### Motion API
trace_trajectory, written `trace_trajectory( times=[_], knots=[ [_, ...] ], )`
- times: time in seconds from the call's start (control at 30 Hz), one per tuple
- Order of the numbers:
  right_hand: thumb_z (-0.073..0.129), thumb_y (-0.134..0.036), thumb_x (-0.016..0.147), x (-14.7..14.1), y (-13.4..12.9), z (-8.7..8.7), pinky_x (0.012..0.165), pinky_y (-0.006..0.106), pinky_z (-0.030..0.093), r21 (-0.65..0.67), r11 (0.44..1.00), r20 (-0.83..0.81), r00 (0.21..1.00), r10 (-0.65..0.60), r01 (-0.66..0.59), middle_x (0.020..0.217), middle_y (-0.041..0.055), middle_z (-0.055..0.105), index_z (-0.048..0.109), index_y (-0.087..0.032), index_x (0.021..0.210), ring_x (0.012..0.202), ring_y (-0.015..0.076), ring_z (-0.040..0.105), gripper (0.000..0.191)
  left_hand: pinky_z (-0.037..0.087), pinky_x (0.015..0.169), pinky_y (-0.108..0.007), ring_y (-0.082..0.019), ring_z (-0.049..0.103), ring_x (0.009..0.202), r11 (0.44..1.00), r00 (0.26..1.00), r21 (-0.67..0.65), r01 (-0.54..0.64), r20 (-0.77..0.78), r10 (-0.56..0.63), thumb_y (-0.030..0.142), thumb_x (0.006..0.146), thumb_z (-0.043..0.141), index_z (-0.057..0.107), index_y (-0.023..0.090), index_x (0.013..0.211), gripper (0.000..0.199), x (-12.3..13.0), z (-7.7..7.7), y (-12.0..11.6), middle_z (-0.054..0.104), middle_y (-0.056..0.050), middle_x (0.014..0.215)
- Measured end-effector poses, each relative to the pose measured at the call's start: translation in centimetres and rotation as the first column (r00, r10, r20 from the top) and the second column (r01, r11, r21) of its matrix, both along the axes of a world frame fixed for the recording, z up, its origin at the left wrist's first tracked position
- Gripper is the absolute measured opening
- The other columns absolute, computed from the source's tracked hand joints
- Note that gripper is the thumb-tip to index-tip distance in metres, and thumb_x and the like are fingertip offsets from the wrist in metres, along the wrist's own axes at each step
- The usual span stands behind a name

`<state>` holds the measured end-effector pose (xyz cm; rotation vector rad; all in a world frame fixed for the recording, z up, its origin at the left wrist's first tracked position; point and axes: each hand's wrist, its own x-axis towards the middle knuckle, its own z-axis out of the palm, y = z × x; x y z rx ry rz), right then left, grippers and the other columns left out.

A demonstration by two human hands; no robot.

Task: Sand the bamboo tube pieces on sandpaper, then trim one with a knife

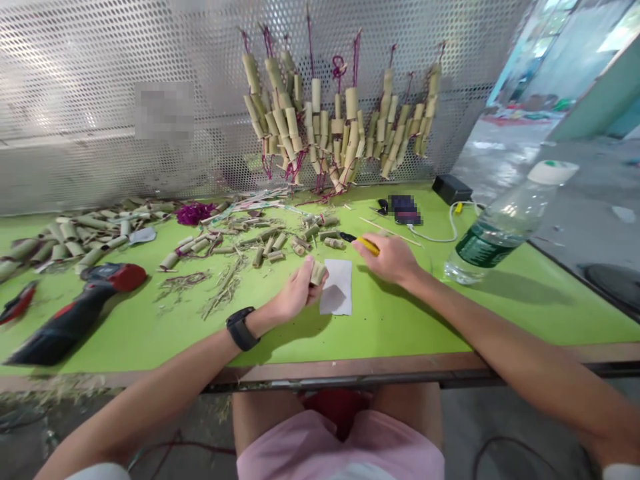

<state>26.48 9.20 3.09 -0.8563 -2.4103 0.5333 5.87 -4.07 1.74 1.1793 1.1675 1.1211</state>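
Fingers of my left hand are wrapped round a short bamboo piece, held just above the left edge of a white paper. To the right of the paper, my right hand grips a yellow-handled tool. Its dark tip points left, beside some cut bamboo pieces on the green tabletop. The tool's exact kind is hard to make out. The two hands are apart.
A cordless power tool and red pliers lie left. Bamboo pieces are heaped behind them. Bamboo strings hang on a perforated metal panel. A water bottle and a black box stand right.
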Motion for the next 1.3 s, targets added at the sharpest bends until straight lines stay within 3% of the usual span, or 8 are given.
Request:
trace_trajectory(
  times=[0.17, 0.4, 0.73, 0.83, 0.93, 1.0, 1.17, 1.3],
  knots=[
    [0.041, -0.065, 0.106, -0.6, -2.9, 0.8, 0.048, 0.03, 0.03, 0.064, 0.98, -0.01, 0.982, 0.189, -0.188, 0.062, 0.0021, 0.062, 0.071, -0.02, 0.089, 0.048, 0.0138, 0.048, 0.056, 0.015, 0.042, -0.022, -0.009, 0.014, 0.045, 0.99, 0.993, -0.099, -0.104, 0.048, 0.109, 0.081, 0.103, 0.032, 0.044, 0.023, 0.077, 0.064, -0.4, 0.3, 0.4, 0.019, 0.01, 0.056],
    [0.049, -0.056, 0.105, -1.0, -4.3, 0.4, 0.051, 0.027, 0.028, 0.038, 0.964, 0.036, 0.965, 0.261, -0.262, 0.067, 0.0026, 0.069, 0.075, -0.019, 0.094, 0.05, 0.0128, 0.052, 0.047, 0.016, 0.043, -0.02, -0.009, 0.014, 0.045, 0.989, 0.985, -0.065, -0.131, 0.106, 0.138, 0.086, 0.098, 0.04, 0.047, 0.024, 0.082, 0.064, -0.5, 0.1, 0.6, 0.017, 0.011, 0.057],
    [0.051, -0.057, 0.103, -1.2, -5.5, 0.4, 0.056, 0.03, 0.028, 0.186, 0.971, 0.072, 0.987, 0.142, -0.153, 0.07, 0.0055, 0.072, 0.077, -0.021, 0.093, 0.058, 0.0171, 0.058, 0.045, 0.016, 0.043, -0.024, -0.009, 0.017, 0.044, 0.993, 0.996, 0.078, -0.083, 0.024, 0.081, 0.088, 0.096, 0.043, 0.048, 0.024, 0.075, 0.067, -1.2, 0.6, 0.6, 0.023, 0.009, 0.053],
    [0.047, -0.059, 0.105, -1.0, -4.3, 0.4, 0.053, 0.03, 0.026, 0.172, 0.98, 0.077, 0.993, 0.087, -0.099, 0.065, 0.0044, 0.067, 0.073, -0.02, 0.089, 0.053, 0.0158, 0.052, 0.05, 0.018, 0.042, -0.024, -0.009, 0.019, 0.044, 0.994, 0.996, 0.088, -0.071, -0.052, 0.075, 0.091, 0.094, 0.04, 0.047, 0.024, 0.071, 0.071, -0.9, 0.9, 0.1, 0.025, 0.008, 0.052],
    [0.039, -0.059, 0.108, -0.5, -2.2, 0.5, 0.047, 0.03, 0.023, 0.052, 0.996, 0.051, 0.996, -0.071, 0.068, 0.054, 0.0009, 0.056, 0.066, -0.019, 0.081, 0.042, 0.0134, 0.041, 0.056, 0.024, 0.045, -0.025, -0.01, 0.028, 0.047, 0.994, 0.987, 0.105, 0.009, -0.16, 0.008, 0.091, 0.096, 0.035, 0.047, 0.023, 0.067, 0.075, -0.1, 1.0, -0.6, 0.032, 0.005, 0.055],
    [0.042, -0.062, 0.107, -0.4, -1.4, 0.6, 0.047, 0.029, 0.024, 0.079, 0.989, -0.014, 0.992, -0.122, 0.123, 0.056, 0.0011, 0.056, 0.065, -0.02, 0.08, 0.044, 0.0137, 0.043, 0.055, 0.023, 0.046, -0.025, -0.01, 0.026, 0.047, 0.994, 0.991, 0.103, 0.026, -0.134, -0.012, 0.088, 0.098, 0.034, 0.047, 0.022, 0.066, 0.074, 0.1, 1.0, -0.6, 0.03, 0.005, 0.055],
    [0.041, -0.065, 0.106, -1.0, -3.0, 0.2, 0.048, 0.028, 0.027, 0.076, 0.991, -0.039, 0.993, 0.114, -0.11, 0.059, 0.0, 0.058, 0.067, -0.02, 0.083, 0.046, 0.012, 0.044, 0.057, 0.015, 0.042, -0.023, -0.009, 0.016, 0.045, 0.978, 0.978, -0.041, -0.204, 0.039, 0.206, 0.078, 0.104, 0.036, 0.049, 0.023, 0.076, 0.064, -0.8, 1.1, 0.7, 0.023, 0.008, 0.056],
    [0.048, -0.062, 0.104, -1.2, -4.0, -0.2, 0.052, 0.027, 0.028, 0.048, 0.978, 0.03, 0.979, 0.204, -0.205, 0.064, 0.0019, 0.066, 0.073, -0.018, 0.091, 0.05, 0.0123, 0.05, 0.052, 0.015, 0.042, -0.022, -0.009, 0.016, 0.043, 0.958, 0.962, -0.162, -0.235, 0.101, 0.253, 0.071, 0.109, 0.027, 0.05, 0.022, 0.079, 0.061, -0.5, 1.2, 1.1, 0.024, 0.008, 0.057]
  ],
)
